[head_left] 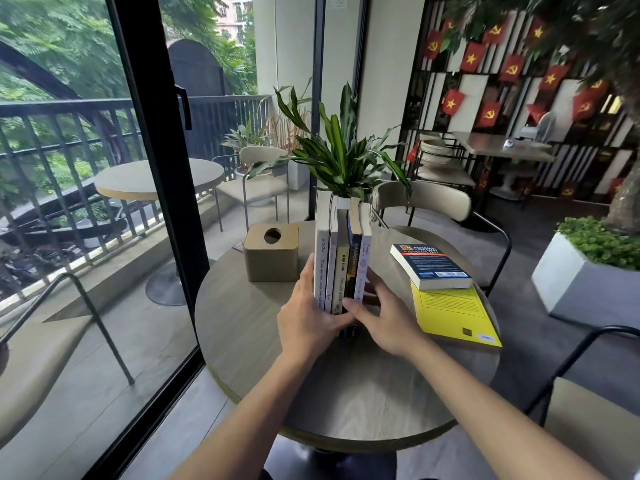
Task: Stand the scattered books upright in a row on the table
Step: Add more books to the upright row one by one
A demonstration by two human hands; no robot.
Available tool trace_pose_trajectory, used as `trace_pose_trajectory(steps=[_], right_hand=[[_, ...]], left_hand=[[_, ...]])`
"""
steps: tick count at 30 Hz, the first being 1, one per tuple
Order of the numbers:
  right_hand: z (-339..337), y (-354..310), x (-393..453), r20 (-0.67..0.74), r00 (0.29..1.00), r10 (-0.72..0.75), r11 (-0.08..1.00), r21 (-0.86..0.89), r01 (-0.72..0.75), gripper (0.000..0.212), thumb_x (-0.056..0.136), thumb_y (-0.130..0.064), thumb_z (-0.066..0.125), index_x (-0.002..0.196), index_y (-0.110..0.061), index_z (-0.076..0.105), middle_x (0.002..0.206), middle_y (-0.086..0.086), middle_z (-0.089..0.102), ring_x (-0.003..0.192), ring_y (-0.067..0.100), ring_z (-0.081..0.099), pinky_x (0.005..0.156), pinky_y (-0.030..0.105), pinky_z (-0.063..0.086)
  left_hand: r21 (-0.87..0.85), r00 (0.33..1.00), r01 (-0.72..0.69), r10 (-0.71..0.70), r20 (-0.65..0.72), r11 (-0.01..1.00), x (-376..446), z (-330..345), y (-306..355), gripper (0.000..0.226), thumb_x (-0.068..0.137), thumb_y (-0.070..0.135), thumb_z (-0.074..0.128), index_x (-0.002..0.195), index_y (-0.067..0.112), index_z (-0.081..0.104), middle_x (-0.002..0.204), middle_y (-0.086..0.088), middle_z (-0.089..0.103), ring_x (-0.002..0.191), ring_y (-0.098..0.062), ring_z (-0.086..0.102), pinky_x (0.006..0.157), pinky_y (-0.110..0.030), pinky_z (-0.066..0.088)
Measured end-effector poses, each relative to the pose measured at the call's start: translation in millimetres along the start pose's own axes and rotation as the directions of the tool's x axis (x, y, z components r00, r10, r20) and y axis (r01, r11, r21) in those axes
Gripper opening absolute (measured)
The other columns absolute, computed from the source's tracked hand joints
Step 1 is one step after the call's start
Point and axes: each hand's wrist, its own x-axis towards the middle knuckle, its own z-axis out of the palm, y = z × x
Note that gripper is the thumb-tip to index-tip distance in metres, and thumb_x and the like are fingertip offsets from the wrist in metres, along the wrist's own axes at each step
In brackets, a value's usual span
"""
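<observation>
Several books [341, 258] stand upright in a row at the middle of the round grey table [346, 393], spines toward me. My left hand [308, 317] presses flat on the row's left side and lower spines. My right hand [384, 320] presses on its right side near the base. Both hands squeeze the row between them. To the right, a white and dark blue book [431, 265] lies flat, partly on top of a yellow book [453, 315], also lying flat.
A tan tissue box [272, 252] sits left of the row. A potted plant [346, 161] stands right behind the books. Chairs [422, 202] ring the table; a glass door [149, 168] is at the left and a white planter [585, 282] at the right.
</observation>
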Motion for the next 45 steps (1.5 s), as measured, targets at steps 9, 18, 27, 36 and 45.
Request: trace_pose_trajectory(steps=[9, 18, 27, 36, 45], right_hand=[[0.3, -2.7, -1.3, 0.006, 1.0, -0.026, 1.0, -0.014, 0.026, 0.058, 0.091, -0.028, 0.066, 0.142, -0.036, 0.038, 0.119, -0.021, 0.059, 0.101, -0.013, 0.061, 0.082, 0.006, 0.047], [0.8, 3.0, 1.0, -0.002, 1.0, -0.027, 0.998, -0.06, 0.027, 0.05, 0.09, -0.032, 0.066, 0.13, -0.048, 0.041, 0.122, -0.024, 0.06, 0.11, -0.009, 0.059, 0.089, 0.011, 0.047], [-12.0, 14.2, 3.9, -0.06, 0.997, -0.045, 0.945, -0.325, 0.023, 0.066, 0.086, -0.038, 0.037, 0.151, -0.033, 0.031, 0.152, -0.003, 0.041, 0.141, 0.011, 0.033, 0.118, 0.038, 0.029], [-46.5, 15.1, 3.4, -0.23, 0.964, -0.132, 0.738, -0.673, -0.059, 0.072, 0.08, -0.048, 0.04, 0.148, -0.024, 0.038, 0.153, 0.009, 0.038, 0.142, 0.029, 0.028, 0.11, 0.047, 0.031], [-103.6, 46.8, 28.1, -0.331, 0.942, 0.057, 0.579, -0.757, -0.301, 0.074, 0.091, -0.058, 0.046, 0.154, -0.026, 0.023, 0.159, 0.015, 0.025, 0.145, 0.035, 0.019, 0.115, 0.049, 0.023]], left_hand=[[-0.006, 1.0, 0.024, -0.024, 0.015, 1.0, 0.1, 1.0, 1.5, 0.108, 0.059, 0.071, 0.072, 0.151, 0.037, 0.027, 0.129, 0.012, 0.061, 0.103, -0.017, 0.065, 0.081, -0.041, 0.057], [-0.078, 0.997, 0.065, -0.062, 0.043, 0.995, 1.8, 1.0, 5.3, 0.106, 0.058, 0.071, 0.078, 0.148, 0.044, 0.027, 0.126, 0.014, 0.062, 0.104, -0.012, 0.065, 0.085, -0.043, 0.057], [-0.033, 0.999, 0.034, -0.035, -0.01, 0.999, 0.2, 3.0, 9.6, 0.106, 0.058, 0.074, 0.07, 0.148, 0.033, 0.032, 0.131, 0.014, 0.058, 0.11, -0.011, 0.062, 0.083, -0.04, 0.057], [-0.055, 0.999, 0.031, -0.031, 0.015, 0.998, 0.1, -1.2, 10.8, 0.111, 0.054, 0.086, 0.069, 0.147, 0.039, 0.029, 0.131, 0.015, 0.058, 0.109, -0.009, 0.062, 0.082, -0.042, 0.059], [-0.062, 1.0, 0.015, -0.014, 0.007, 0.998, 0.8, 1.1, 8.2, 0.111, 0.055, 0.084, 0.07, 0.146, 0.036, 0.031, 0.131, 0.012, 0.059, 0.109, -0.012, 0.062, 0.082, -0.044, 0.059]])
